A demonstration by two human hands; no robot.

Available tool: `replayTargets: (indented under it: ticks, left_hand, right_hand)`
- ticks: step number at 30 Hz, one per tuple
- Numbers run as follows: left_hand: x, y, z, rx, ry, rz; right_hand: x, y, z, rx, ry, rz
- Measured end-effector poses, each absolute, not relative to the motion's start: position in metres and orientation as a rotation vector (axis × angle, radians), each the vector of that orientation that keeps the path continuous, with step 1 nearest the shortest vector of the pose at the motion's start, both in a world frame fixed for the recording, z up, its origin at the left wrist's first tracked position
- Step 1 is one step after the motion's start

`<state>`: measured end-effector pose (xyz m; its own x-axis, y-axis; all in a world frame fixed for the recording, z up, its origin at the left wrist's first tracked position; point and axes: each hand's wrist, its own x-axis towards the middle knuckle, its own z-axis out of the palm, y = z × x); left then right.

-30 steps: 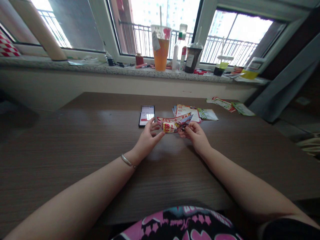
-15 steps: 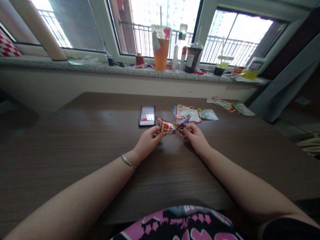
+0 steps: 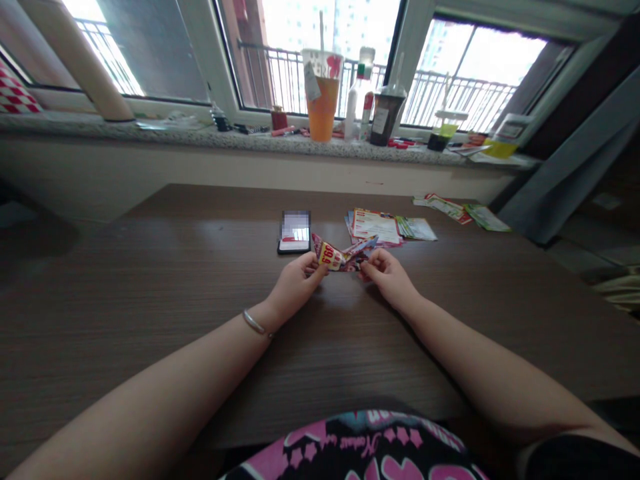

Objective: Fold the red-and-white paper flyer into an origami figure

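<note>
Between my hands, just above the brown table, is a folded piece of colourful printed paper [image 3: 334, 257] with large red-on-yellow figures on its left part. Two pointed flaps stand up from it, making a V. My left hand [image 3: 299, 279] pinches its left end between thumb and fingers. At its right lower edge, the thumb and fingers of my right hand [image 3: 388, 272] close on the paper. A phone [image 3: 295, 233] with a lit screen lies just beyond my left hand. The undersides of the folds are hidden.
Printed leaflets [image 3: 376, 225] lie stacked beyond my right hand, and more paper strips [image 3: 447, 208] lie farther right on the table [image 3: 150, 267]. Along the windowsill [image 3: 190, 135] stand a tall cup of orange drink [image 3: 323, 110], a dark drink cup [image 3: 385, 117], and bottles.
The folded paper has opened out a little and its middle has dipped, so the two flaps form a clearer V. Both hands keep hold, the right one shifting slightly.
</note>
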<state>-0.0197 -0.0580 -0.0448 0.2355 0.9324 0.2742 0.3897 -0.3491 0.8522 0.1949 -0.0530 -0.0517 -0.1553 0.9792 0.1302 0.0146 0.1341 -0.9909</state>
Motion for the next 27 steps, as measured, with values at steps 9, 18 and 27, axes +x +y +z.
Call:
replayTargets:
  ticks: [9,18,27]
  left_hand:
    - [-0.017,-0.059,-0.043,1.872,1.127,1.056]
    - [-0.018,-0.054,-0.053,1.84,1.102,1.004]
    - [-0.014,-0.055,-0.055,1.629,0.907,0.981]
  right_hand:
    - [0.191,-0.056,-0.053,-1.063,-1.482,1.184]
    - [0.19,-0.057,-0.055,-1.024,-1.493,1.234]
    - [0.186,-0.059,-0.052,-0.977,-1.487,1.29]
